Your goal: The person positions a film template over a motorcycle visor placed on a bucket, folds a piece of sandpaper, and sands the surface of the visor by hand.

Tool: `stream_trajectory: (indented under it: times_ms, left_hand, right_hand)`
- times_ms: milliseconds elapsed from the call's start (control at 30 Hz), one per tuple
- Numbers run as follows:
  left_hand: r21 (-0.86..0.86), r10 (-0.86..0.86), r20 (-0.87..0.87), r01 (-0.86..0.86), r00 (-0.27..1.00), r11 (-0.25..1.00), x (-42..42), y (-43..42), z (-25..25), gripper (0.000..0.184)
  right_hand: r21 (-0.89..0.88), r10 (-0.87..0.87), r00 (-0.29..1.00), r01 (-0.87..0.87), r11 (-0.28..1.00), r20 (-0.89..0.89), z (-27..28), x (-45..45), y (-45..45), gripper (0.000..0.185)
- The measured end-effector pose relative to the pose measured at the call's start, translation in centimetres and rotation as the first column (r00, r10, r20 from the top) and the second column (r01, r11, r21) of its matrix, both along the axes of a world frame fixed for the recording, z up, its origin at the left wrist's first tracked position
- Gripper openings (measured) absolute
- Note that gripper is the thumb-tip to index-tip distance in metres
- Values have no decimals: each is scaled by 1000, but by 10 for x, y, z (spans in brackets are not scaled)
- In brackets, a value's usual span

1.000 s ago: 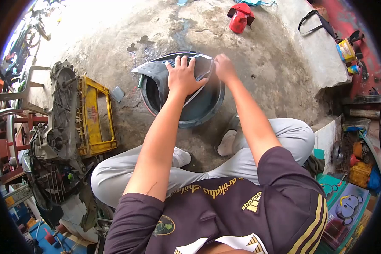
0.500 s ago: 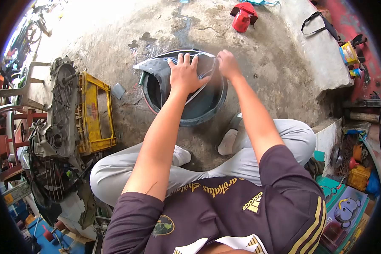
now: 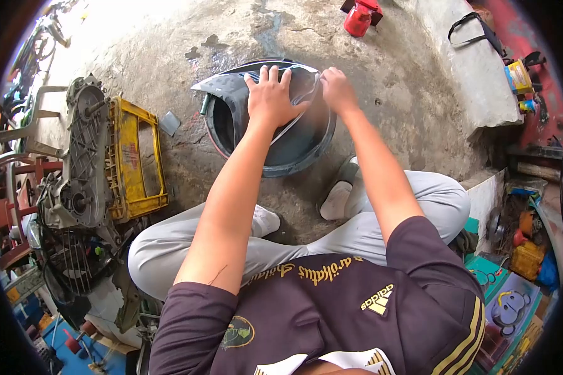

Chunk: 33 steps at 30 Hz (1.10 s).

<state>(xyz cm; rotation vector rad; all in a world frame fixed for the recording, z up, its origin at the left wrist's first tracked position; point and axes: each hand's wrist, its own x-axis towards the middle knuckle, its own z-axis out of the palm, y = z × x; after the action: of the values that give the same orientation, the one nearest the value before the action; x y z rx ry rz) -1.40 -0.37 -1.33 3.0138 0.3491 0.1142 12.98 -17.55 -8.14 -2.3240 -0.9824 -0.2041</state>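
Note:
A grey and dark plastic body panel (image 3: 224,86) with blue-and-white striped decals lies across the top of a round dark basin (image 3: 297,169) on the floor. My left hand (image 3: 271,99) rests flat on the panel, fingers spread and thumb pointing right. Close by, my right hand (image 3: 339,92) is closed in a pinch at the panel's right end, on a thin pale strip (image 3: 288,128) that runs down toward the lower left. Whether this strip is loose film or part of the panel's edge, I cannot tell. My left palm hides part of the decals.
A yellow crate (image 3: 137,159) and a metal engine casing (image 3: 84,153) stand at the left. Ahead on the concrete floor is a red part (image 3: 360,17). A raised concrete ledge (image 3: 444,69) runs along the right. Several boxes and tools lie at the lower right.
The view has tipped slightly, so the basin and panel sit higher in the picture. Both hands keep nearly the same places on the panel.

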Motion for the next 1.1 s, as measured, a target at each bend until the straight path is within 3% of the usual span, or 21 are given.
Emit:
stream_trajectory:
  times_ms: [367, 767, 867, 1000, 1100]
  left_hand:
    - [-6, 8, 35, -8, 999, 1000, 1, 0, -3, 98]
    - [27, 6, 32, -7, 999, 1000, 2, 0, -6, 98]
    - [28, 0, 28, -1, 1000, 1000, 2, 2, -5, 99]
    - [7, 0, 49, 0, 999, 1000, 4, 3, -12, 101]
    - [40, 5, 53, -7, 999, 999, 3, 2, -11, 100]
  right_hand:
    - [-94, 50, 998, -54, 994, -38, 11, 6, 1, 7]
    - [-57, 82, 996, -84, 995, -37, -4, 24, 0, 8]
    - [-57, 28, 988, -37, 998, -152, 7, 29, 8, 7]
    - [-26, 74, 997, -74, 997, -14, 4, 12, -3, 9]
    - [-20, 55, 998, -55, 998, -8, -1, 23, 4, 8]
